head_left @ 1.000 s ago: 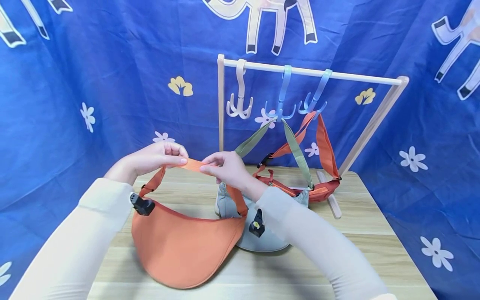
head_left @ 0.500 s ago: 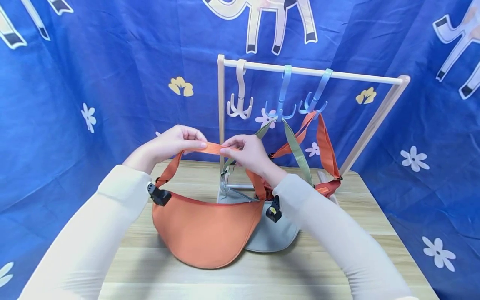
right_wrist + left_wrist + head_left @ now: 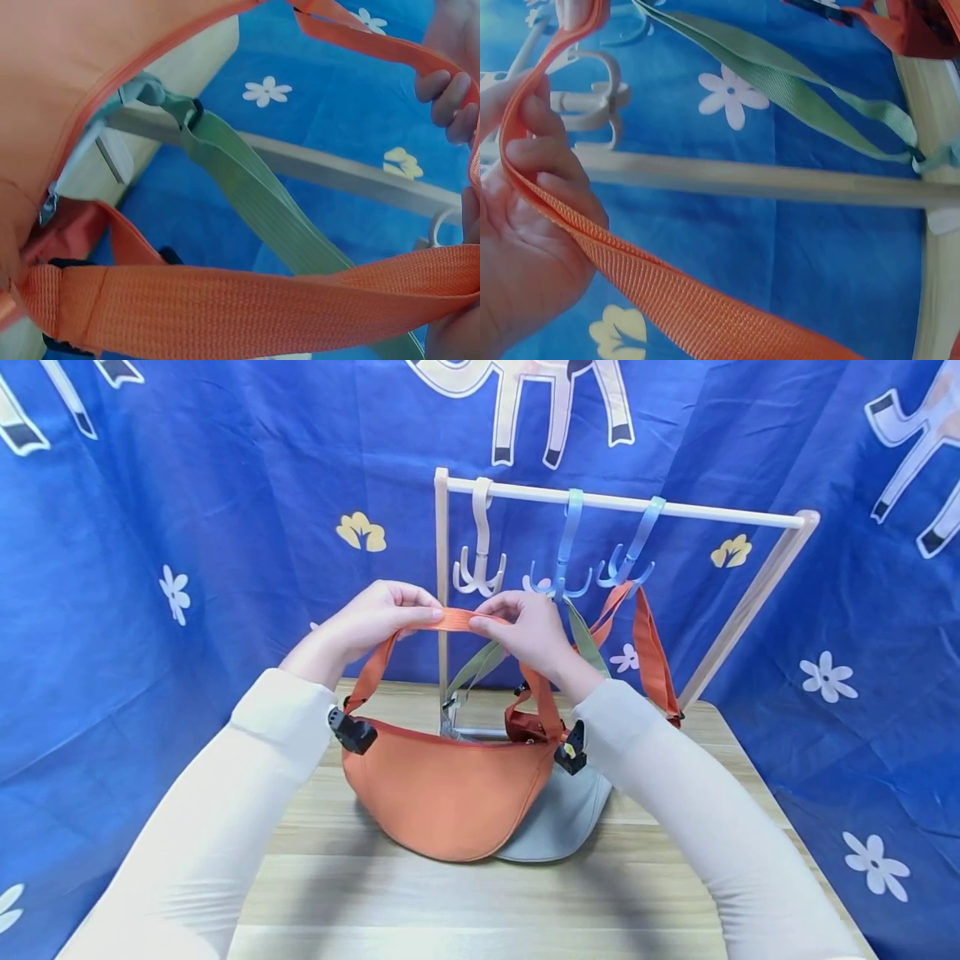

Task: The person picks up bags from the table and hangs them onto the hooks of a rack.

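An orange crescent-shaped shoulder bag (image 3: 450, 797) hangs by its webbing strap (image 3: 456, 620), held up in both hands. My left hand (image 3: 377, 620) pinches the strap left of its top, between thumb and fingers. On the right, my right hand (image 3: 534, 631) pinches the same strap a short way along. Between the hands the strap runs nearly level, just below the prongs of a white hook (image 3: 480, 578) in the head view. In the left wrist view the doubled strap (image 3: 667, 289) passes across the left palm. The bag's body partly hides a grey bag (image 3: 562, 814).
A rack with a white rail (image 3: 720, 516) stands on the wooden table (image 3: 360, 902). From its blue hook (image 3: 566, 547) hangs the grey bag's green strap (image 3: 587, 639). Another blue hook (image 3: 637, 543) carries a red-orange strap (image 3: 651, 647). Blue printed cloth (image 3: 247, 527) encloses the table.
Both hands have moved up, to the right and toward the rack, carrying the orange bag with them. It now covers more of the grey bag. The rack and hooks stay put.
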Demonstrator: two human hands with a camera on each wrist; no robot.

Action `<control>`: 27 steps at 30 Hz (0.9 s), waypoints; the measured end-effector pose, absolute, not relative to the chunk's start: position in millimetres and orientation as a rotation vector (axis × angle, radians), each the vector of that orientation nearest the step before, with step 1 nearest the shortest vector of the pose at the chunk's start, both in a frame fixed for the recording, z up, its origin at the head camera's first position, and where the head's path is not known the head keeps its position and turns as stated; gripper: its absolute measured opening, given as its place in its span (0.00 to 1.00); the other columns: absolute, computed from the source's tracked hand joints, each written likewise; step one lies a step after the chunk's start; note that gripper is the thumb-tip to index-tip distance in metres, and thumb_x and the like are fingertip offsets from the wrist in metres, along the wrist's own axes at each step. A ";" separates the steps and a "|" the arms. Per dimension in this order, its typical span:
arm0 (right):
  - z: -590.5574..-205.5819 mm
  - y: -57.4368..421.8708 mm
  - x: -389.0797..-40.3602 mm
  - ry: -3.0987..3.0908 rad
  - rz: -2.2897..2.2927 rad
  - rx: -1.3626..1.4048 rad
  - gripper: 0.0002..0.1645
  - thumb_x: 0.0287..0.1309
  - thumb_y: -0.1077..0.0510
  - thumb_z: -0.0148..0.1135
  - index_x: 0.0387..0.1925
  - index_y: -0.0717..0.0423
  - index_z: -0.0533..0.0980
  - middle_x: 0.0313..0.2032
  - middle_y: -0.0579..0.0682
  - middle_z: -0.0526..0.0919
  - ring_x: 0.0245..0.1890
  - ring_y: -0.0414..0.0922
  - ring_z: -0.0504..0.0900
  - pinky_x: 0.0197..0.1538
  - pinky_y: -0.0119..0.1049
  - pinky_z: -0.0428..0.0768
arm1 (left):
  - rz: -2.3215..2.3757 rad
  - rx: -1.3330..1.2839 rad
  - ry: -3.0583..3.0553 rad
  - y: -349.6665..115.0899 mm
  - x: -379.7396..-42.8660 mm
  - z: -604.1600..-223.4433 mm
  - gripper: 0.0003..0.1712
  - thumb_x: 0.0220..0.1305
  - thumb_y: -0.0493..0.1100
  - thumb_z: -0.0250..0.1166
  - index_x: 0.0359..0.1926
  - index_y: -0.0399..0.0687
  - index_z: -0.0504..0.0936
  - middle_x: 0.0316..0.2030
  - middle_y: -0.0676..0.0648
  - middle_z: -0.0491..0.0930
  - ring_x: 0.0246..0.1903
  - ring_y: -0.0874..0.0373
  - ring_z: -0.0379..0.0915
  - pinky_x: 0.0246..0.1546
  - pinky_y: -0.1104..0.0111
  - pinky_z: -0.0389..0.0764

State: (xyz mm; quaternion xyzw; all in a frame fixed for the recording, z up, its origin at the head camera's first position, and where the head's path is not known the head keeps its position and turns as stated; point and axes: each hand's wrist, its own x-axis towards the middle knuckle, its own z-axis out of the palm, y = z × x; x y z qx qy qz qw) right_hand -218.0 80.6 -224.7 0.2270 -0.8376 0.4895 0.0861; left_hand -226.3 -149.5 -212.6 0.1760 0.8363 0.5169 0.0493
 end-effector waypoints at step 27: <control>-181.9 94.1 -234.9 -2.293 1.382 0.482 0.11 0.56 0.52 0.68 0.36 0.54 0.83 0.30 0.47 0.84 0.24 0.44 0.79 0.28 0.34 0.78 | 2.198 0.225 2.548 -82.6 -234.1 -187.7 0.14 0.62 0.42 0.66 0.44 0.36 0.84 0.46 0.46 0.80 0.43 0.57 0.71 0.43 0.69 0.73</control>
